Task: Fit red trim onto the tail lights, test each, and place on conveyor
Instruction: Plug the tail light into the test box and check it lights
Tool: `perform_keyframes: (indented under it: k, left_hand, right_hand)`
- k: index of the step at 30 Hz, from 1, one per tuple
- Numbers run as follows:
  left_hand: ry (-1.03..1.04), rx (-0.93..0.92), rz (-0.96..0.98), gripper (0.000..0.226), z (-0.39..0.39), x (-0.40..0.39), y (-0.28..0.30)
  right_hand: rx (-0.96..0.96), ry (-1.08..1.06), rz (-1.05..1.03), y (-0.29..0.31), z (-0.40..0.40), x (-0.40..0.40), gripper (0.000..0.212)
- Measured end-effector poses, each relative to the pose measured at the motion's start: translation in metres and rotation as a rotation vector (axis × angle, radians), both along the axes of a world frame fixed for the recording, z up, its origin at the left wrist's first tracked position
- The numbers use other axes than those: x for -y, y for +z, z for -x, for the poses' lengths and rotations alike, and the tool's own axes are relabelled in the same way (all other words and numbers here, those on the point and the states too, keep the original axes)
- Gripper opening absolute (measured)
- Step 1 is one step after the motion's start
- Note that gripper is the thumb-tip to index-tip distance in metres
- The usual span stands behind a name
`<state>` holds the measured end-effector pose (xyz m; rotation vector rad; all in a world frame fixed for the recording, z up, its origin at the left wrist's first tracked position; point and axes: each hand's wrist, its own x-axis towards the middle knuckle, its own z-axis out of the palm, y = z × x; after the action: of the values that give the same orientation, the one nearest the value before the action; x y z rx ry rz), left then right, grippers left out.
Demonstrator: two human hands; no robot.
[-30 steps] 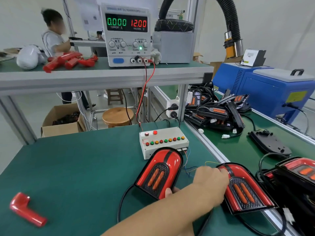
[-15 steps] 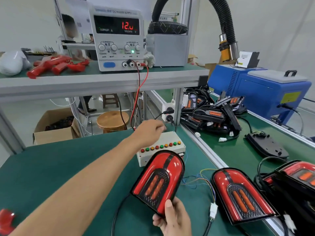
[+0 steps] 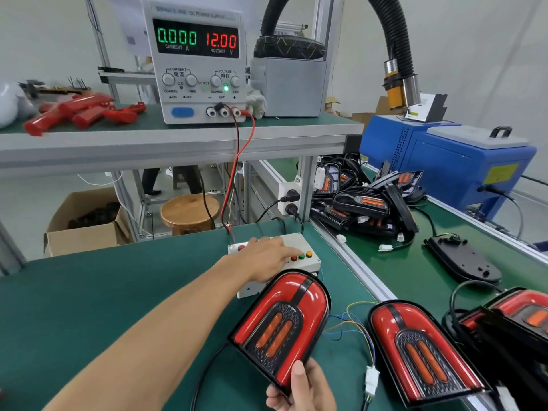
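On the green bench, right hand (image 3: 301,390) grips tail light (image 3: 281,327) tilted up; left hand (image 3: 267,258), fingers extended, presses button box (image 3: 308,262); supply reads zero amps; risk: loose connector (image 3: 372,379) gives false fail.

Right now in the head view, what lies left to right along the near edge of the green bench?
Left forearm → held tail light in the right hand → white connector → second tail light.

Left hand (image 3: 267,259) hides most tester box (image 3: 308,266) buttons.
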<state>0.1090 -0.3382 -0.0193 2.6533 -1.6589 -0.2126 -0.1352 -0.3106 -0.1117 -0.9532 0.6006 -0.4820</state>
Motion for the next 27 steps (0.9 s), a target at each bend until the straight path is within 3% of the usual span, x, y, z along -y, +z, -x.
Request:
perform_keyframes:
  k: [4,9,17,22,27]
  left_hand:
    - [-0.025,0.057,-0.039,0.046,0.001,0.003,0.003]
    - [-0.029,0.118,-0.06,0.06,0.002,0.005,0.0]
    - [-0.026,0.107,-0.032,0.057,-0.001,0.006,-0.006]
    - [-0.039,0.103,-0.045,0.076,-0.002,0.005,-0.004]
    - [-0.025,0.106,-0.006,0.06,-0.002,0.007,-0.008]
  right_hand:
    - [0.0,0.031,0.005,0.003,0.002,0.001,0.041]
    - [-0.001,0.022,0.019,-0.003,-0.004,0.004,0.016]
    - [0.059,-0.072,-0.081,0.005,-0.003,-0.002,0.015]
    - [0.078,-0.081,-0.109,0.013,0.002,-0.006,0.016]
    - [0.057,-0.132,-0.15,0.014,-0.004,-0.005,0.014]
